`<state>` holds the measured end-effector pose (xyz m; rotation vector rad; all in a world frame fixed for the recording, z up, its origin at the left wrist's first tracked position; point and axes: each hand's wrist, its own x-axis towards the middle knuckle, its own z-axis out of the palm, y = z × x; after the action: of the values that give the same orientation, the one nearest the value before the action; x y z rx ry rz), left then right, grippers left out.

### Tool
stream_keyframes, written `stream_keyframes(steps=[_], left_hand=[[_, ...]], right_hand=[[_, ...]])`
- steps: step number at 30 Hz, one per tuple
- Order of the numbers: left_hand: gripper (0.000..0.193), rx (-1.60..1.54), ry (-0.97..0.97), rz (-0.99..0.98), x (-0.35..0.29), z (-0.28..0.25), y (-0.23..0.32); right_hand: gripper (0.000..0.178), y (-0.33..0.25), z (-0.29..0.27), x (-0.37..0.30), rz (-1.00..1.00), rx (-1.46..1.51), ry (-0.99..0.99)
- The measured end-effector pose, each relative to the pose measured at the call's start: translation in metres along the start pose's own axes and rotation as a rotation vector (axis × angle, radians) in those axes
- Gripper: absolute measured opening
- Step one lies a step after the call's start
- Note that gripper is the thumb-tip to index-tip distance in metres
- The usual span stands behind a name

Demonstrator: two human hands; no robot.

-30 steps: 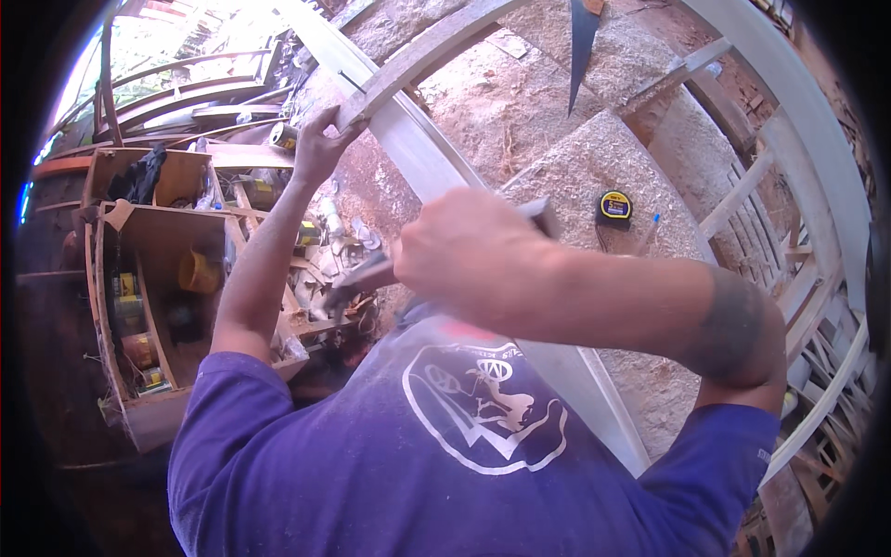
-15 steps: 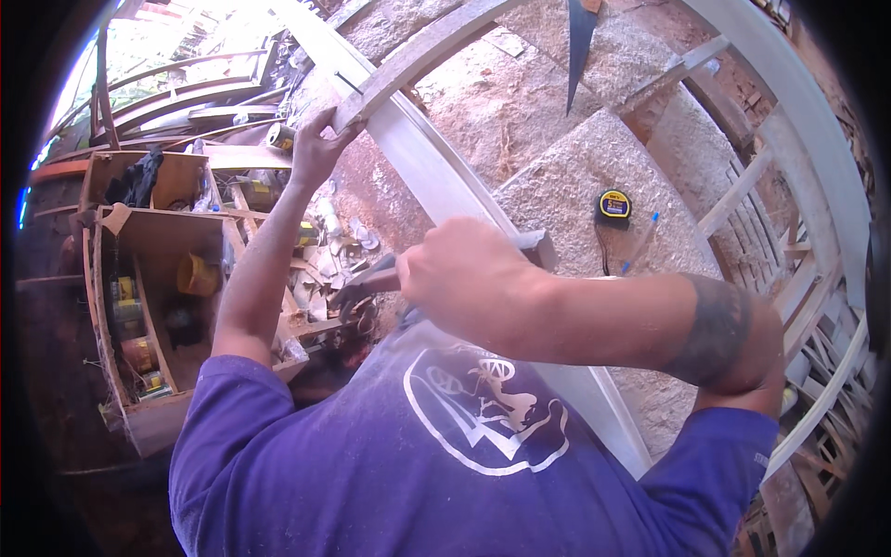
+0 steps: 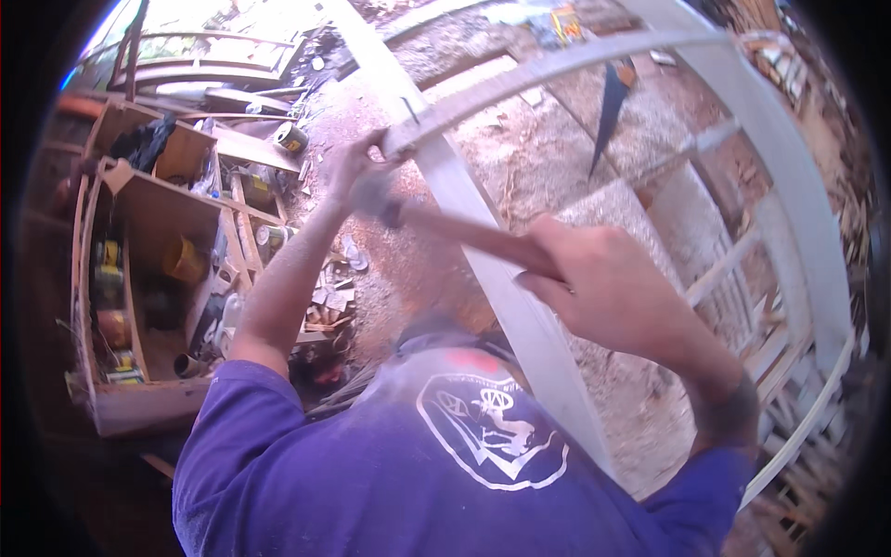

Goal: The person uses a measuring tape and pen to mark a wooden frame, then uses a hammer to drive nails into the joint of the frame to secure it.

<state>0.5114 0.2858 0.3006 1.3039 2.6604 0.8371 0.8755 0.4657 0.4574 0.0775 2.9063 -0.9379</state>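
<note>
Right now your right hand (image 3: 603, 277) is closed around the wooden handle of a hammer with a dark head (image 3: 483, 236). The handle runs from your fist toward your left hand (image 3: 351, 167), and the blurred head overlaps your left wrist in this view; whether the two touch cannot be told.

Your left hand grips the near end of a long, curved strip of pale wood (image 3: 548, 71), though blur and the hammer head partly hide the fingers. Just beyond your fingertips, a thin dark nail-like spike (image 3: 410, 111) stands at that end of the strip. From your left hand the strip arcs away above your right hand, reaching a wide, curved pale board (image 3: 767, 127) on the far right.

Between your hands, a long, straight pale board (image 3: 455, 190) slants down toward your body, passing beneath the strip near your left hand. Farther out than your right hand lies a handsaw with a dark tapering blade and an orange-brown handle (image 3: 610, 113); between it and that hand is a rough, dusty grey slab (image 3: 599, 215).

Left of your left forearm sits an open wooden box with compartments (image 3: 153, 408), holding a yellow cup (image 3: 181, 260) and a crumpled black cloth (image 3: 147, 141). A dark can with a pale top (image 3: 290, 137) lies just left of your left hand.
</note>
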Motion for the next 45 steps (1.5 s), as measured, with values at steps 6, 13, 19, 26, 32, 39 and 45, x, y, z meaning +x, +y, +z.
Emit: stream_keyframes(steps=[6, 13, 19, 26, 32, 39, 45], left_hand=[[0.05, -0.156, 0.063, 0.073, -0.003, -0.009, 0.023], [0.059, -0.16, -0.034, -0.019, -0.004, -0.021, 0.025], [0.056, -0.203, -0.057, 0.001, 0.003, -0.014, 0.024], [0.057, -0.178, -0.043, -0.019, -0.005, -0.024, 0.015], [0.043, -0.163, 0.022, 0.072, -0.001, -0.016, 0.02], [0.048, -0.145, -0.048, 0.017, -0.005, -0.022, 0.035], [0.058, -0.035, -0.043, 0.092, 0.001, -0.006, 0.026]], right_hand=[[0.028, -0.003, -0.023, 0.054, 0.426, 0.149, 0.349], [0.031, -0.027, -0.151, 0.069, 0.06, 0.068, 0.722], [0.024, -0.011, -0.021, 0.128, 0.266, -0.164, 0.223], [0.031, -0.062, -0.127, 0.118, 0.041, 0.142, 0.673], [0.035, -0.019, -0.065, 0.134, 0.01, 0.072, 0.759], [0.03, -0.031, -0.094, 0.101, 0.262, 0.227, 0.513], [0.02, 0.014, -0.113, 0.045, 0.149, 0.196, 0.773]])
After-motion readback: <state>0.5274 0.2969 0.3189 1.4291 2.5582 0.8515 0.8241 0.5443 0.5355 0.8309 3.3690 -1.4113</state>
